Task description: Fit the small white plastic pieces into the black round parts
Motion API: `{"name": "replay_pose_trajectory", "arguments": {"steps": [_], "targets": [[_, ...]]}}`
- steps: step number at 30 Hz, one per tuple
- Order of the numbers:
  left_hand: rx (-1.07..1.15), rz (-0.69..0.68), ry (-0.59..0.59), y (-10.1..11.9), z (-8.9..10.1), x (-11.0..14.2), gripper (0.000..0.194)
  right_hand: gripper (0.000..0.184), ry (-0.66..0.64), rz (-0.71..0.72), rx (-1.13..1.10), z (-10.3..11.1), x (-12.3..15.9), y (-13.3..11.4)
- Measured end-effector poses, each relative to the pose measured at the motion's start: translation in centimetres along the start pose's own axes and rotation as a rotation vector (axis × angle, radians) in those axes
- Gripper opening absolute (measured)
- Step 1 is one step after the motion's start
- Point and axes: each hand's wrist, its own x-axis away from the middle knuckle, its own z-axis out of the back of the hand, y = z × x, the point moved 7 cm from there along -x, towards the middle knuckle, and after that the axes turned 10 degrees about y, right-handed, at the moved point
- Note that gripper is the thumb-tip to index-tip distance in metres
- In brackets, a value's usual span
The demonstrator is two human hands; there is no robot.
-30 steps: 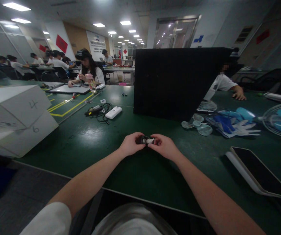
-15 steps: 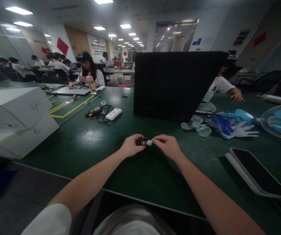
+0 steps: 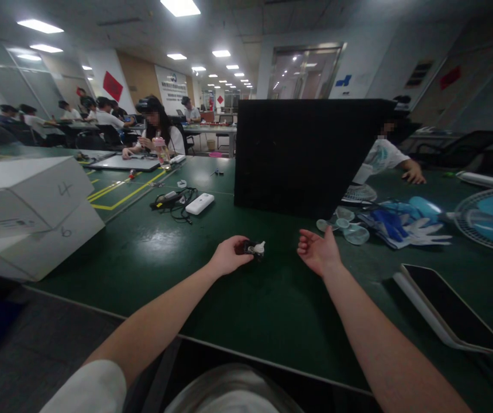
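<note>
My left hand (image 3: 228, 256) is closed around a small black part with a white piece (image 3: 257, 249) on its right end. It is held just above the green table, and its kind is too small to make out. Off to the right, my right hand (image 3: 319, 251) is lifted with the palm turned inward, fingers loosely curled and thumb apart. Nothing shows in it. Nearest to that hand lie clear fan blades (image 3: 355, 233), just behind and to its right. Beyond them are blue-and-white gloves (image 3: 401, 229).
A large black box (image 3: 302, 155) stands ahead on the table (image 3: 160, 287). White boxes (image 3: 35, 195) are stacked at left. Cables (image 3: 173, 201) and a white power bank (image 3: 200, 203) lie mid-left. A phone (image 3: 453, 304) and a fan (image 3: 491, 215) sit at right. Co-workers sit beyond.
My right hand has left the white piece and moved right, its pinch opening. The white piece now shows a different outline, with a small tip pointing up. My left hand keeps its hold.
</note>
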Motion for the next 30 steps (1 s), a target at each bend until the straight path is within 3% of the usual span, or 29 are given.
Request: {"name": "replay_pose_trajectory", "arguments": {"steps": [15, 30], "targets": [[0.033, 0.038, 0.016, -0.7, 0.1, -0.3, 0.062, 0.071, -0.031, 0.008, -0.007, 0.0, -0.1, 0.0], [-0.003, 0.046, 0.077, 0.3, 0.5, 0.0, 0.049, 0.071, -0.020, 0.004, -0.003, 0.2, -0.3, 0.2]]}}
